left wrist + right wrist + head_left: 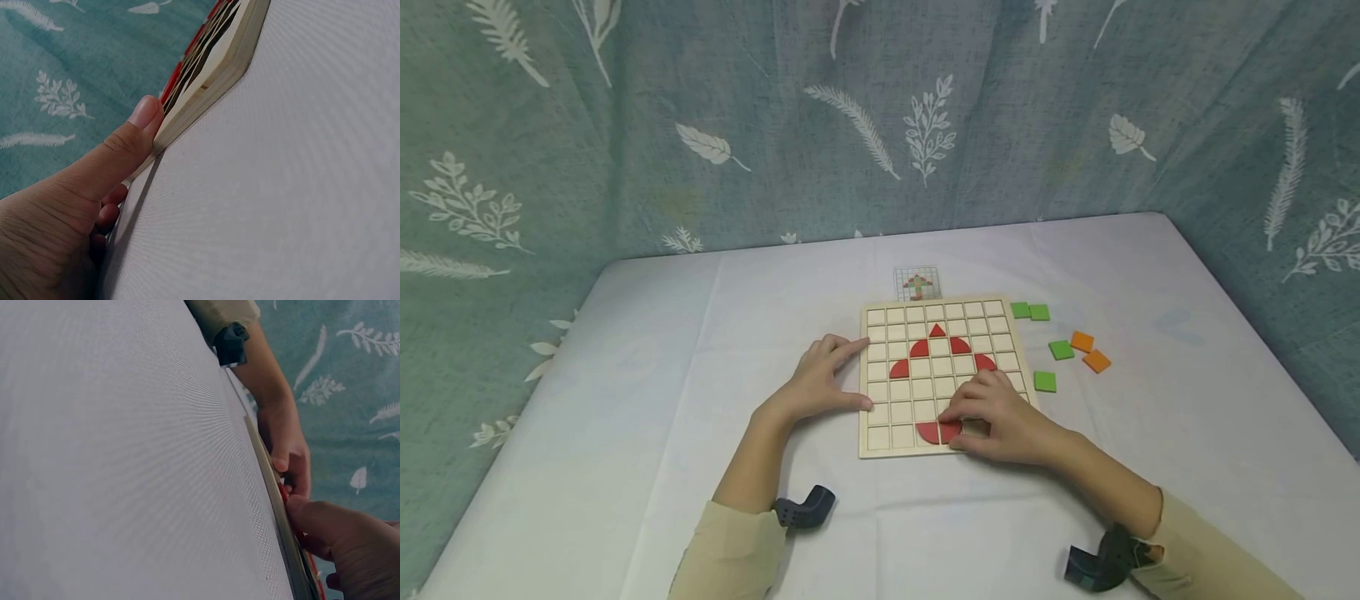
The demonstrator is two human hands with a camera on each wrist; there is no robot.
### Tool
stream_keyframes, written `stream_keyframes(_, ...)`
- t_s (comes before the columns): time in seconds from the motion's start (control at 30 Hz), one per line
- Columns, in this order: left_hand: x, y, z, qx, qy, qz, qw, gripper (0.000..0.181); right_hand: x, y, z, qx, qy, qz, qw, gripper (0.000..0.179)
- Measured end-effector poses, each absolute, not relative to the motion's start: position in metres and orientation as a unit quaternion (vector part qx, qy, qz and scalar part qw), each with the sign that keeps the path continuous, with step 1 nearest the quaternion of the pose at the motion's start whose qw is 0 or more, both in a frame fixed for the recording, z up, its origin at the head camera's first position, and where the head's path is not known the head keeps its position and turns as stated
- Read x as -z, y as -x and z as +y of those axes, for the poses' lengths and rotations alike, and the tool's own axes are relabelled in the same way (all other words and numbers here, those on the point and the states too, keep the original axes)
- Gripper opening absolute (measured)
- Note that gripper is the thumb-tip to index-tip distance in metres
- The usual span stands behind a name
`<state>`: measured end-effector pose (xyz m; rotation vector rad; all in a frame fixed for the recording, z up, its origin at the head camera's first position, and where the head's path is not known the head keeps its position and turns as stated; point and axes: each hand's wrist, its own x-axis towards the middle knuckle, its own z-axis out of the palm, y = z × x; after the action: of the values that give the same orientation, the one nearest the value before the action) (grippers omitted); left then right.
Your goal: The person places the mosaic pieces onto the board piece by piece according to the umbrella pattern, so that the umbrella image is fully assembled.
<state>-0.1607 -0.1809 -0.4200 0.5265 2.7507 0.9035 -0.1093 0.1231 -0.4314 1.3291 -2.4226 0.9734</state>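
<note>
Quarter-disc tile (949,433), red, lies at six o'clock on the wooden grid board (878,437), in the row nearest the person and partly covered by fingertips. From the middle of the right grip (1000,423) it sits at about nine o'clock, and that, I'd judge, is the relation to watch. Forefinger and thumb are curled to either side of the tile and look to be pinching it. Its red neighbour (928,432) is just beside it at nine o'clock; together they make a half-disc, long axis running nine to three, the flat side towards twelve and the curve towards six.

The left grip (820,385) is farther off, at roughly ten o'clock from the tile, with forefinger and thumb spread apart, their tips touching the board's nine o'clock edge and seeming to steady it.

Farther up the board a red triangle (937,331) stands towards twelve, with more red quarter-discs (899,369) stepping down towards both sides. Beyond the far edge, near twelve, lies a pattern card (917,283). Between two and three o'clock, green squares (1062,350) and orange squares (1097,361) lie loose on the white-covered worktop (662,375).
</note>
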Motion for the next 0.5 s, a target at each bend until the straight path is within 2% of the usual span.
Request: stream_keyframes(0.5,0.4214,0.1599,-0.1826,-0.305,-0.18,0.931,0.095,0.098,0.4275,0.1076,0.1275,-0.336,-0.446,-0.82,0.127,0.027)
